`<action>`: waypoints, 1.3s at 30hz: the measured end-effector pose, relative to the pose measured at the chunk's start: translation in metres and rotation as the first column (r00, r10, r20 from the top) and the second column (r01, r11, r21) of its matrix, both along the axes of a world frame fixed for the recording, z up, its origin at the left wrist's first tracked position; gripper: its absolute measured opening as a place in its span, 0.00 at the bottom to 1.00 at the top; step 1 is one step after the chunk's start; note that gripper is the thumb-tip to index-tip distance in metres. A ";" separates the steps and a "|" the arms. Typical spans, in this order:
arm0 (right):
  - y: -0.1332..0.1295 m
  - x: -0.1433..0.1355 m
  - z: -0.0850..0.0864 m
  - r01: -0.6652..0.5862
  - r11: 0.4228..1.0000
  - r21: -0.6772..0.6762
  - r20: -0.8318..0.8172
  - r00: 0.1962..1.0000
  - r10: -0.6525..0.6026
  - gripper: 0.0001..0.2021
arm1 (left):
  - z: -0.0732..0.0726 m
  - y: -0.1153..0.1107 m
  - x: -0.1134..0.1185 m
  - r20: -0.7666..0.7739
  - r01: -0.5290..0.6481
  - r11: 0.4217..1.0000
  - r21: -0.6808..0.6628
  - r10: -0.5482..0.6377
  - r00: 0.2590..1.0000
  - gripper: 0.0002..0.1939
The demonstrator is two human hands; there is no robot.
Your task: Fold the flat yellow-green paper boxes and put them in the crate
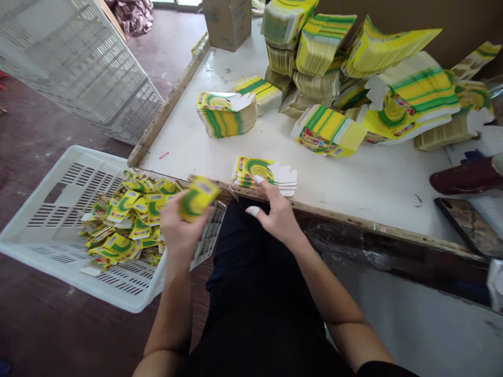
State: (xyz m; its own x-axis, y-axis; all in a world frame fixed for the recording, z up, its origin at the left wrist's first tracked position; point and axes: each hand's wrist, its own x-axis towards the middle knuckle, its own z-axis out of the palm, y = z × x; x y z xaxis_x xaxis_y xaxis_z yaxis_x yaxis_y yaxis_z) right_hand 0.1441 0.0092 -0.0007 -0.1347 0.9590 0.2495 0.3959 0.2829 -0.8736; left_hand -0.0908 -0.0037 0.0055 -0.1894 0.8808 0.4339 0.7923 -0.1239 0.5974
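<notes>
My left hand point(183, 228) is closed on a small yellow-and-green carton point(199, 199), blurred by motion, between the table edge and the crate. My right hand point(277, 212) has its fingers apart, with white coverings on the thumb and a fingertip. One of its fingertips touches a short stack of flat cartons point(255, 167) at the table's front edge, white flaps pointing right. Below on the left, a white plastic crate point(43, 246) holds many yellow-and-green cartons point(126, 207) in a loose heap.
Bundles of flat cartons point(322, 44) are piled at the back of the white table point(236, 63). A bundle point(226, 115) stands nearer. At right lie a phone point(471, 225) and a dark red cylinder point(466, 175). A brown box point(228, 23) stands at the back, stacked crates point(78, 57) at left.
</notes>
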 end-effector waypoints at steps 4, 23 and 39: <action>0.036 0.021 -0.008 0.221 0.968 0.123 0.297 0.922 -0.248 0.18 | -0.003 0.002 -0.051 -0.004 -0.367 0.921 0.129 0.370 0.929 0.46; -0.013 -0.015 0.010 -0.277 0.895 -0.348 -0.329 0.931 0.160 0.07 | -0.021 0.010 0.084 0.895 0.403 0.915 0.011 -0.189 0.405 0.27; -0.027 -0.032 0.003 -0.108 0.911 -0.398 -0.488 0.866 -0.110 0.12 | -0.038 -0.004 0.091 0.704 0.195 0.975 0.107 -0.213 0.677 0.41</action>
